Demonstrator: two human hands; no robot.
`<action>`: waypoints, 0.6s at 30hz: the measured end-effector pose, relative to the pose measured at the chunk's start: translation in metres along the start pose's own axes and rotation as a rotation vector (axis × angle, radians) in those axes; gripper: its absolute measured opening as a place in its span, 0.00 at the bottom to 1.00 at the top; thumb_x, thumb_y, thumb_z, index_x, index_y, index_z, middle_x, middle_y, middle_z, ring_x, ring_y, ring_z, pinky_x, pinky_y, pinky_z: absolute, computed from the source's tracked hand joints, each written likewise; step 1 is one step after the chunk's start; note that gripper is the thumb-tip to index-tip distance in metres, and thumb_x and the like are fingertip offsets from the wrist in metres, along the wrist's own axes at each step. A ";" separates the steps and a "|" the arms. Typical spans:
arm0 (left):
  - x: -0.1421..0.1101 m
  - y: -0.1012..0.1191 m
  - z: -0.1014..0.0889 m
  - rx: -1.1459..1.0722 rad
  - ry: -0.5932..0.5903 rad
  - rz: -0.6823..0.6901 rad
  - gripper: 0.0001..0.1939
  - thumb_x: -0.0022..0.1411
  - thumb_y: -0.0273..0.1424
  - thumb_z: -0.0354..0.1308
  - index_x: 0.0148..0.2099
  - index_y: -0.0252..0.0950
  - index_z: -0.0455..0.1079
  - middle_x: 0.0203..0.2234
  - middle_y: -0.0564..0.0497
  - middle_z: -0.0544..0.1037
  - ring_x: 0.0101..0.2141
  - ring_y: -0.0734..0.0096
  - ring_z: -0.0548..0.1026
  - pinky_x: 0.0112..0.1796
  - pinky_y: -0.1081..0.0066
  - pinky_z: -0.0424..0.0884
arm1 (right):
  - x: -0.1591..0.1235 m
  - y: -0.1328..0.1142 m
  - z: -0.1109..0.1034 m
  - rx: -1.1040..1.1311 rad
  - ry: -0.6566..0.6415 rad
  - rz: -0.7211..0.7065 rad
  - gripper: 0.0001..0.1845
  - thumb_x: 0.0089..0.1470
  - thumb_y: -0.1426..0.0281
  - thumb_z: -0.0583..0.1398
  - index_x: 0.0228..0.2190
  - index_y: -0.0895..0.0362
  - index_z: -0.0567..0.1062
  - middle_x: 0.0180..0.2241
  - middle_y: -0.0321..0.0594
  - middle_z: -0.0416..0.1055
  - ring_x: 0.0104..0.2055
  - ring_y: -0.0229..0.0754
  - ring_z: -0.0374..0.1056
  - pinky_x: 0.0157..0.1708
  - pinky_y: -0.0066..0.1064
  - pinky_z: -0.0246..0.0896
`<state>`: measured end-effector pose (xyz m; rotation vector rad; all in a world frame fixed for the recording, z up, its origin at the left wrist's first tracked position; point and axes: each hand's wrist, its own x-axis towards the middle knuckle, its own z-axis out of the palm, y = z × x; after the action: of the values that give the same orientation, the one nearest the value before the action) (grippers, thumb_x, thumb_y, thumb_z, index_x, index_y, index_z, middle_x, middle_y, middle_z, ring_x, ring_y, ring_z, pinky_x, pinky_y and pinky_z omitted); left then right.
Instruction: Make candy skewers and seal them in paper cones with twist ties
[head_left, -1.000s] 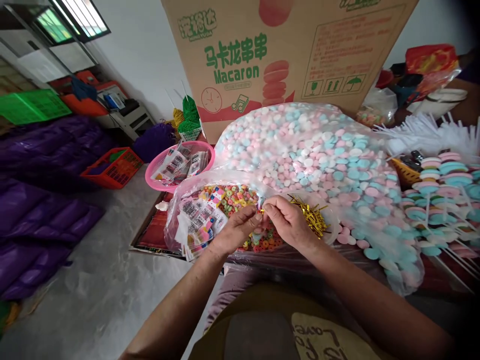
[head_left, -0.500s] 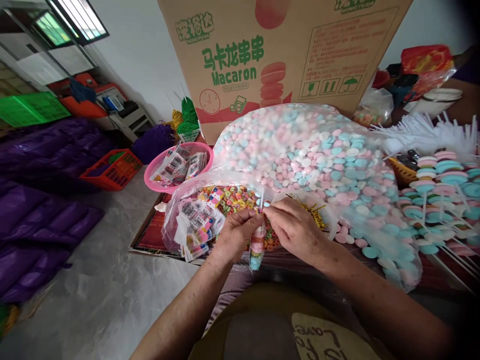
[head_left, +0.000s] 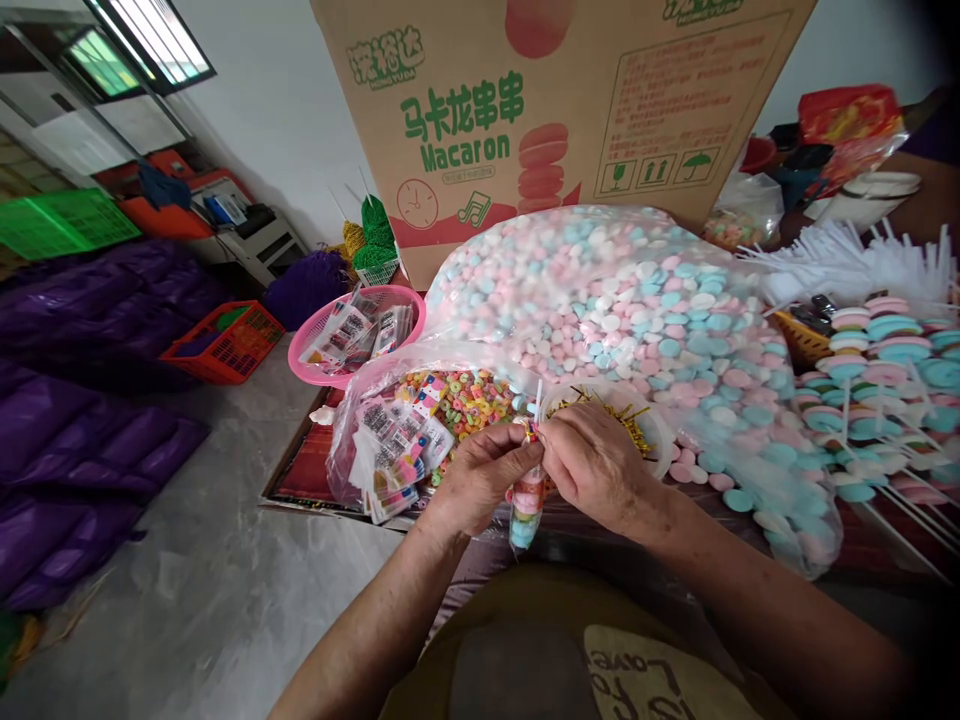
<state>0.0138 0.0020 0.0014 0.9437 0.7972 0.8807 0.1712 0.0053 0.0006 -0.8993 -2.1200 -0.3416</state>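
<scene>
A candy skewer in a clear bag point(head_left: 528, 515) hangs point down, its pink, green and blue sweets stacked inside. Its white stick point(head_left: 538, 396) rises above the fingers. My left hand point(head_left: 486, 478) is closed, pinching the gathered neck of the bag between thumb and fingers. From the other side my right hand point(head_left: 600, 462) pinches at the same neck, where a bit of gold twist tie shows; the fingertips partly hide it. Just behind my right hand is a white bowl point(head_left: 663, 440) with gold twist ties point(head_left: 636, 428).
Left of my hands, printed packets point(head_left: 394, 450) lie on a clear bag of ring-shaped sweets point(head_left: 472, 400). A large bag of pastel candies point(head_left: 637, 310) fills the middle before a cardboard box point(head_left: 480, 120). Finished-looking macaron skewers point(head_left: 885, 400) lie right; a pink basket point(head_left: 300, 370) stands left.
Both hands and the bagged skewer have shifted slightly right and down. The stick tilts more to the right, and my right fingers have curled further round the neck.
</scene>
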 end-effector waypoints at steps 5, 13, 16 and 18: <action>0.000 0.007 0.001 0.009 -0.054 -0.157 0.14 0.45 0.36 0.67 0.26 0.30 0.70 0.18 0.54 0.69 0.20 0.80 0.66 0.24 0.77 0.61 | -0.004 0.006 0.001 0.031 -0.051 -0.046 0.12 0.56 0.78 0.49 0.25 0.57 0.67 0.24 0.41 0.62 0.29 0.42 0.56 0.30 0.34 0.53; 0.001 -0.003 0.016 -0.040 0.135 -0.136 0.16 0.48 0.39 0.65 0.28 0.34 0.65 0.16 0.60 0.63 0.13 0.86 0.55 0.14 0.82 0.50 | -0.014 0.013 0.004 -0.117 -0.094 -0.197 0.11 0.58 0.78 0.51 0.28 0.60 0.71 0.24 0.40 0.60 0.29 0.41 0.56 0.32 0.35 0.52; 0.002 -0.007 0.018 -0.058 0.194 -0.004 0.14 0.46 0.36 0.66 0.31 0.33 0.68 0.16 0.59 0.64 0.15 0.86 0.57 0.15 0.83 0.52 | -0.018 0.010 0.008 -0.079 -0.097 -0.154 0.11 0.57 0.78 0.51 0.27 0.59 0.70 0.25 0.40 0.61 0.28 0.41 0.56 0.31 0.35 0.52; 0.002 -0.006 0.019 -0.112 0.224 0.016 0.14 0.44 0.34 0.66 0.34 0.33 0.70 0.15 0.59 0.64 0.15 0.85 0.58 0.15 0.82 0.53 | -0.019 0.007 0.010 -0.017 -0.076 -0.093 0.12 0.57 0.79 0.50 0.27 0.59 0.70 0.24 0.40 0.62 0.28 0.41 0.57 0.31 0.35 0.53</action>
<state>0.0329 -0.0046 0.0022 0.7627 0.9221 1.0468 0.1784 0.0060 -0.0206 -0.8364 -2.2371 -0.3787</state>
